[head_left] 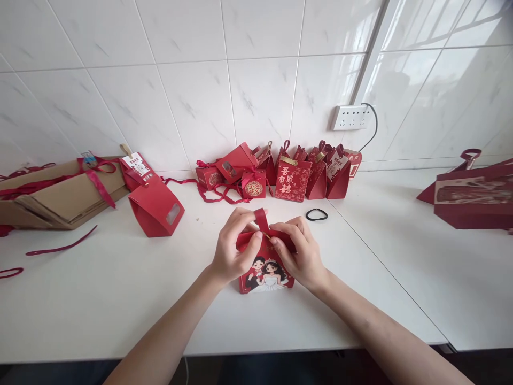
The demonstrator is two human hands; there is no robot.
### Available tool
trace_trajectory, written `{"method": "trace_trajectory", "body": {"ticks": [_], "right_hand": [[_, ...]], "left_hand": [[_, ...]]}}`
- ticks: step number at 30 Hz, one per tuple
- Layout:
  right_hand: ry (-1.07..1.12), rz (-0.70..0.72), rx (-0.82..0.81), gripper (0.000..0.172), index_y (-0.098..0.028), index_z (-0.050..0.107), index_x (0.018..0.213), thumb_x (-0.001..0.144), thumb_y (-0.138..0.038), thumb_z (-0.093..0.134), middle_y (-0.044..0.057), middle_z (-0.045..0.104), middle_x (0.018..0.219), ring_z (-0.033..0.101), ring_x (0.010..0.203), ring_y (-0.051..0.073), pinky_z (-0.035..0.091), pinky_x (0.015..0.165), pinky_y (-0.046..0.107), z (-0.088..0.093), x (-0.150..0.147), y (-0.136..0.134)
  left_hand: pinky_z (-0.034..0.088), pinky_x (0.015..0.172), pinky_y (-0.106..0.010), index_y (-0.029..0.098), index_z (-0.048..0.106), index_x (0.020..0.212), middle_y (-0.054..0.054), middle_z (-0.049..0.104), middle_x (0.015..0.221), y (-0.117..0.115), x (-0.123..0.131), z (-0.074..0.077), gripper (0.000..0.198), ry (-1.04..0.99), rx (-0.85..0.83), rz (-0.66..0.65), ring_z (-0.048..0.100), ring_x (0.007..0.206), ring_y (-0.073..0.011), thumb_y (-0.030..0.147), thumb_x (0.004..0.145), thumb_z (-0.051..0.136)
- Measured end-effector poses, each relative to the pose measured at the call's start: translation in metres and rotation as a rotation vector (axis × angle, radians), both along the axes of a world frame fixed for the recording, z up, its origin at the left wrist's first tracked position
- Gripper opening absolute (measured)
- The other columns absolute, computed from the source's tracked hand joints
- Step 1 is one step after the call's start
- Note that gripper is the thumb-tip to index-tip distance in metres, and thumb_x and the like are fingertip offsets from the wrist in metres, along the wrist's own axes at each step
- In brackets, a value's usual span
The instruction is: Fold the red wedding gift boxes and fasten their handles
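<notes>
A red gift box (269,275) printed with a cartoon bride and groom stands near the middle of the table. My left hand (234,248) is closed at its top, fingers and thumb pinching a dark red ribbon loop (262,220) that rises above the box. From the other side my right hand (302,254) closes on the same top edge, its thumb and forefinger beside the ribbon's base. A small gold fastener (267,236) shows between my two thumbs. My fingers hide much of the box's upper part.
Finished-looking red gift boxes (294,181) line the tiled wall. Another red box (156,207) stands left, near a cardboard carton (60,200) draped with ribbon. A black hair tie (316,215) lies behind my right hand. Dark red folded bags (475,195) lie far right.
</notes>
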State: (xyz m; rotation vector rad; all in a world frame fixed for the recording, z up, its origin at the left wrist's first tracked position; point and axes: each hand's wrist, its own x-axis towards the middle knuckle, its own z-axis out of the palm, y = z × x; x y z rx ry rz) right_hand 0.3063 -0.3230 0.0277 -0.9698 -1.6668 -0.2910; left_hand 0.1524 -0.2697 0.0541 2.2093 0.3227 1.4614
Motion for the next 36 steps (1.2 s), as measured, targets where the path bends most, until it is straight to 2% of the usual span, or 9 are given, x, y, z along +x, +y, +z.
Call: {"method": "trace_trajectory", "body": {"ticks": [6, 17, 27, 36], "right_hand": [[0.015, -0.002, -0.011, 0.018, -0.025, 0.053, 0.108, 0.093, -0.016, 0.049, 0.002, 0.05, 0.082, 0.055, 0.072, 0.015, 0.05, 0.059, 0.028, -0.0008, -0.0011, 0.0009], [0.044, 0.005, 0.012, 0.014, -0.025, 0.054, 0.102, 0.092, -0.015, 0.051, 0.001, 0.05, 0.08, 0.053, 0.068, 0.014, 0.047, 0.058, 0.027, 0.0003, -0.0007, 0.0018], [0.056, -0.003, -0.015, 0.01, -0.024, 0.053, 0.096, 0.092, -0.015, 0.051, 0.001, 0.051, 0.079, 0.052, 0.068, 0.013, 0.046, 0.059, 0.027, 0.0017, -0.0003, 0.0017], [0.084, -0.017, -0.027, 0.009, -0.023, 0.052, 0.088, 0.09, -0.014, 0.052, -0.001, 0.05, 0.075, 0.05, 0.064, 0.012, 0.043, 0.055, 0.025, 0.0073, -0.0013, 0.0007]], "left_hand": [[0.056, 0.065, -0.025, 0.019, 0.057, 0.116, -0.004, 0.054, 0.095, -0.0008, -0.0006, 0.0007, 0.029, 0.007, 0.013, 0.019, 0.06, 0.072, -0.0115, 0.017, 0.089, 0.049], [0.056, 0.062, -0.027, 0.02, 0.053, 0.122, -0.005, 0.05, 0.097, -0.0013, -0.0011, -0.0003, 0.04, 0.044, 0.057, 0.005, 0.06, 0.072, -0.0123, 0.011, 0.083, 0.049], [0.053, 0.063, -0.026, 0.018, 0.056, 0.118, -0.001, 0.055, 0.082, -0.0009, 0.0001, 0.0008, 0.037, 0.065, 0.06, 0.042, 0.059, 0.068, -0.0123, 0.012, 0.081, 0.052], [0.049, 0.058, -0.022, 0.016, 0.06, 0.115, 0.002, 0.058, 0.071, -0.0045, 0.0016, 0.0053, 0.036, 0.082, 0.057, 0.144, 0.056, 0.063, -0.0105, 0.014, 0.08, 0.053]]}}
